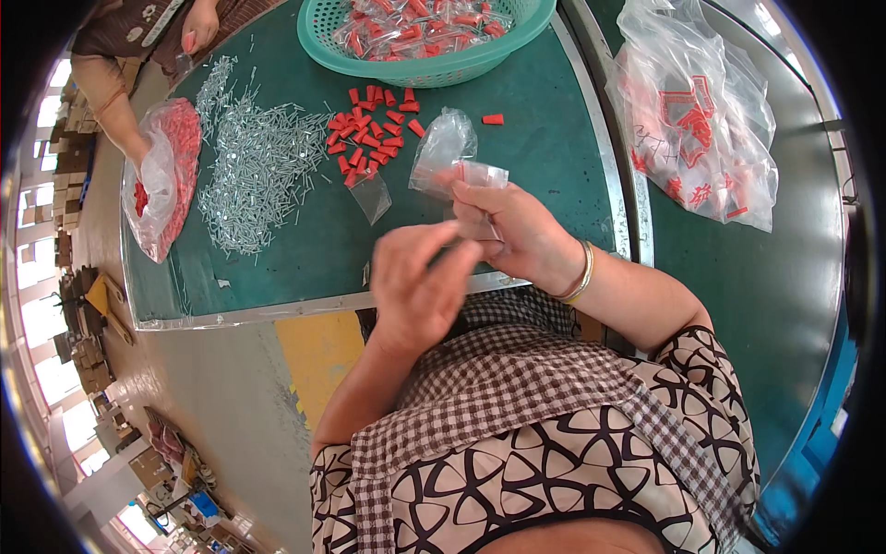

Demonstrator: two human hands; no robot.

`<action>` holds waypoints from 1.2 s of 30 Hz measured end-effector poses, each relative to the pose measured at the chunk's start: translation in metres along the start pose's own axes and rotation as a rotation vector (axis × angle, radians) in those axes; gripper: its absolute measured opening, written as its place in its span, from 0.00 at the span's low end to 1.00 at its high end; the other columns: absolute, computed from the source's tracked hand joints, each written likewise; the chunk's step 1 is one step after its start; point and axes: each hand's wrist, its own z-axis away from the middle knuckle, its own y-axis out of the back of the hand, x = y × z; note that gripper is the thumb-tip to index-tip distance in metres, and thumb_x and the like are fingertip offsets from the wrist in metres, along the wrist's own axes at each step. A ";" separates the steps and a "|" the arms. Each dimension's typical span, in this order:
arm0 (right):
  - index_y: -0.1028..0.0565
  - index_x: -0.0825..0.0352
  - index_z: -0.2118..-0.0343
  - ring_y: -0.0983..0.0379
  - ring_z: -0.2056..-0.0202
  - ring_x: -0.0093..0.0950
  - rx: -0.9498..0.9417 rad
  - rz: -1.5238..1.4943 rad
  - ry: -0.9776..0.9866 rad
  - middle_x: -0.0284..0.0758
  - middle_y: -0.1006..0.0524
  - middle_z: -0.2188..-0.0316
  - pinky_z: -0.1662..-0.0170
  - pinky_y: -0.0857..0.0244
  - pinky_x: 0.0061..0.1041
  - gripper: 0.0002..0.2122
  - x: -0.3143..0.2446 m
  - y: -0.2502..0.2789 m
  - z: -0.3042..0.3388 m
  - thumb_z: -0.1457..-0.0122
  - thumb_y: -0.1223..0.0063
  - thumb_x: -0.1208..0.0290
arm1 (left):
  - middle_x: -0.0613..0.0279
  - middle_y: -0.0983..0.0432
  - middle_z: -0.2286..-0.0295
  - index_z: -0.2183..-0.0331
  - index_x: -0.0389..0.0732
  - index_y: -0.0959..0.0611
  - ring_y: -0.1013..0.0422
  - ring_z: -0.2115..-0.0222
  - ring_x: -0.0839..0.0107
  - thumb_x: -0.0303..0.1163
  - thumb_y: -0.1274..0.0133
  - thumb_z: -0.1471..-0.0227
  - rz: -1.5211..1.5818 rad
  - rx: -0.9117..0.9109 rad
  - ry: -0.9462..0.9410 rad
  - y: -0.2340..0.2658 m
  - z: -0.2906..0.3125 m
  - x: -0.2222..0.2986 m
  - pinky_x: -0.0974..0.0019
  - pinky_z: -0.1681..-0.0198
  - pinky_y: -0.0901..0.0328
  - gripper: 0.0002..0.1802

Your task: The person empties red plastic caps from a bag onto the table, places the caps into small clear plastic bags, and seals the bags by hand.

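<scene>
Shot from head height through a wide fisheye, left of a side-by-side pair. Looking steeply down past the chest (563, 471), pretty close above the hands (417, 282) (528, 233), then out across the tabletop (318, 263) from its near edge. Kinda bendy toward the margins.

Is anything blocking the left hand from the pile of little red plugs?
Partly: a small clear bag lies between the left hand and the red plugs, by the pile's near edge. It looks flat, probably easy to reach over.
</scene>
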 end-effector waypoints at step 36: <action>0.26 0.73 0.53 0.44 0.79 0.13 -0.240 0.857 0.088 0.24 0.36 0.82 0.75 0.47 0.15 0.15 0.011 -0.020 0.009 0.36 0.64 0.75 | 0.58 0.25 0.68 0.69 0.38 0.24 0.28 0.65 0.57 0.24 0.43 0.51 0.839 -0.583 0.594 -0.011 0.095 0.024 0.60 0.60 0.32 0.06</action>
